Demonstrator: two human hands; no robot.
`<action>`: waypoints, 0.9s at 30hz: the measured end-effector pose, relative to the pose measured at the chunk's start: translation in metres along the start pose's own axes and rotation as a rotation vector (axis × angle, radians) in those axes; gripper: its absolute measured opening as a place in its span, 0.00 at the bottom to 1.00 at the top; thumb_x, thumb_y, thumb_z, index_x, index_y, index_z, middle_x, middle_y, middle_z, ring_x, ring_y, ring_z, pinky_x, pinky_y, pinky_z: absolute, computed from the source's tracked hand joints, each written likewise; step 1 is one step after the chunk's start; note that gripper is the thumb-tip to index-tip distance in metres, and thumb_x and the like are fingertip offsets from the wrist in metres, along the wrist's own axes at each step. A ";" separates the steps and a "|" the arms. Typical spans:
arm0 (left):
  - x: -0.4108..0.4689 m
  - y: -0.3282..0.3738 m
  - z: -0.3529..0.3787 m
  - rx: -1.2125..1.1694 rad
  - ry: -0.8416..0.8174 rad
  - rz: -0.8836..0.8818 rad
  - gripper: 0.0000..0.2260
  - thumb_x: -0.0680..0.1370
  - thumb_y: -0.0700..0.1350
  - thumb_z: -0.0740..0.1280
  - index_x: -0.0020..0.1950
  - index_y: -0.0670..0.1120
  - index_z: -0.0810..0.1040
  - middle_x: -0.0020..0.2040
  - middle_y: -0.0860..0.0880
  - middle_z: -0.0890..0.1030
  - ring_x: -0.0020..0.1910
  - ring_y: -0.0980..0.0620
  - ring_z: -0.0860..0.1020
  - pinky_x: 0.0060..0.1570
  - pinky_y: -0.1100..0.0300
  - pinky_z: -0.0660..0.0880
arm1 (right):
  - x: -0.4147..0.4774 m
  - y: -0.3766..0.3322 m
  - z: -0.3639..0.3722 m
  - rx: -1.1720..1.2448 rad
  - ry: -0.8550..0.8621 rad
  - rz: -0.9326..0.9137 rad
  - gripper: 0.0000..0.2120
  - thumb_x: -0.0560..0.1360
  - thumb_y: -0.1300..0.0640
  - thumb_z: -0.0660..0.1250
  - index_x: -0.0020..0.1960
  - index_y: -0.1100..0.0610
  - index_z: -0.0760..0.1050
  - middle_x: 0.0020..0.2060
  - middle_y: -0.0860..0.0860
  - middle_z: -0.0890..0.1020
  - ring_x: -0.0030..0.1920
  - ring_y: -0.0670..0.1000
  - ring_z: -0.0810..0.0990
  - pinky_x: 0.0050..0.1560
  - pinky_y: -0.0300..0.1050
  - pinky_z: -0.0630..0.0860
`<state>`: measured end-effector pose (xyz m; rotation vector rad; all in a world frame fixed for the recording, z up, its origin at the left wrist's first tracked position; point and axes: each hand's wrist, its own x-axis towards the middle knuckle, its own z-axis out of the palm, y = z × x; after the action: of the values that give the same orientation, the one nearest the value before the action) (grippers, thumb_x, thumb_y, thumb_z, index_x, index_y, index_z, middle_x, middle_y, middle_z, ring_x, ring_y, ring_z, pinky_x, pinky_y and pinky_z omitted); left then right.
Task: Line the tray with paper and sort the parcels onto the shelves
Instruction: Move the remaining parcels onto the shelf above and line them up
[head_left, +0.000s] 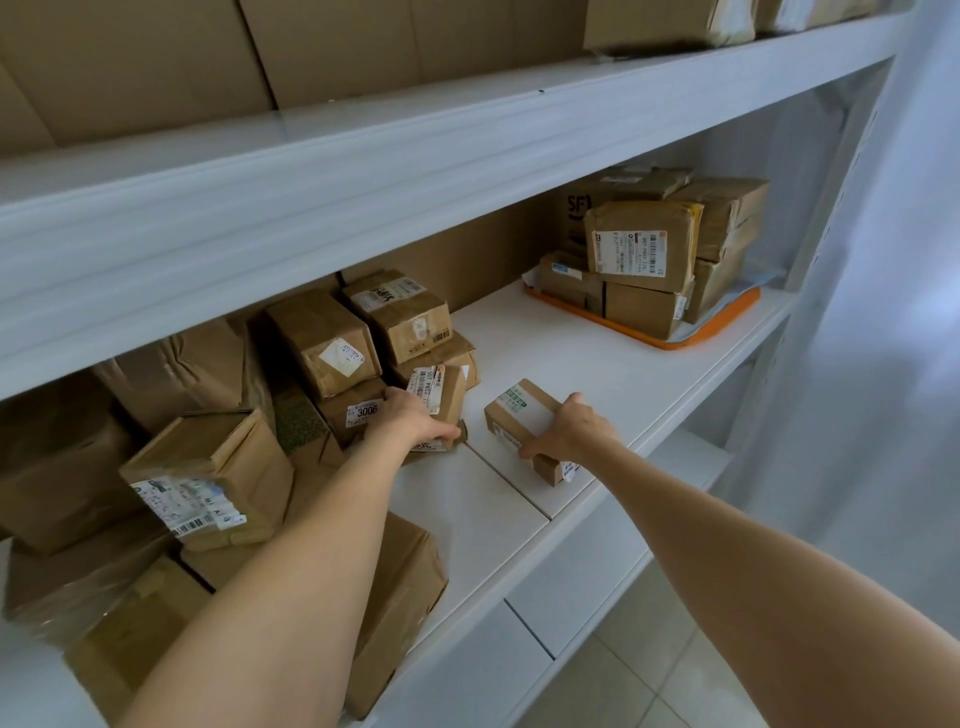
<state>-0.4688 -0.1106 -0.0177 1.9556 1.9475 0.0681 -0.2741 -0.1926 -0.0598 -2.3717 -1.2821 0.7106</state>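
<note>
Left grip (410, 415) clasps a small labelled parcel (442, 394) against the pile (322, 340), probably to seat it. Right grip (571, 431) curls over a second parcel (519, 408) standing apart on the bare shelf (571, 343), apparently awaiting placement. The paper-lined tray (727, 325), farther right, carries stacked parcels.

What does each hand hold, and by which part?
The left hand grips a labelled parcel by its near side; the right hand grips a small parcel by its near right end.
</note>
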 end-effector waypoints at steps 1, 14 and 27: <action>-0.001 0.001 0.001 0.006 0.001 0.009 0.48 0.64 0.60 0.76 0.72 0.36 0.58 0.66 0.41 0.69 0.65 0.43 0.70 0.59 0.52 0.72 | -0.001 0.002 0.001 0.004 0.020 0.012 0.42 0.59 0.37 0.78 0.61 0.54 0.62 0.44 0.50 0.74 0.48 0.54 0.77 0.46 0.47 0.79; -0.013 0.041 0.009 -0.004 -0.208 0.219 0.23 0.65 0.60 0.73 0.52 0.47 0.76 0.47 0.48 0.78 0.40 0.51 0.78 0.31 0.61 0.77 | -0.002 0.007 -0.006 -0.042 0.112 0.182 0.43 0.64 0.31 0.73 0.66 0.57 0.63 0.57 0.56 0.75 0.59 0.57 0.75 0.52 0.49 0.73; -0.025 0.069 0.023 -0.170 -0.265 0.113 0.31 0.69 0.59 0.72 0.65 0.44 0.70 0.56 0.46 0.72 0.54 0.46 0.75 0.45 0.54 0.81 | 0.000 0.037 -0.022 0.212 -0.040 0.157 0.33 0.66 0.38 0.75 0.58 0.59 0.69 0.47 0.54 0.78 0.47 0.54 0.81 0.47 0.50 0.82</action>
<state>-0.3973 -0.1386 -0.0129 1.8574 1.6090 0.0036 -0.2366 -0.2132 -0.0615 -2.3105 -0.9889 0.8972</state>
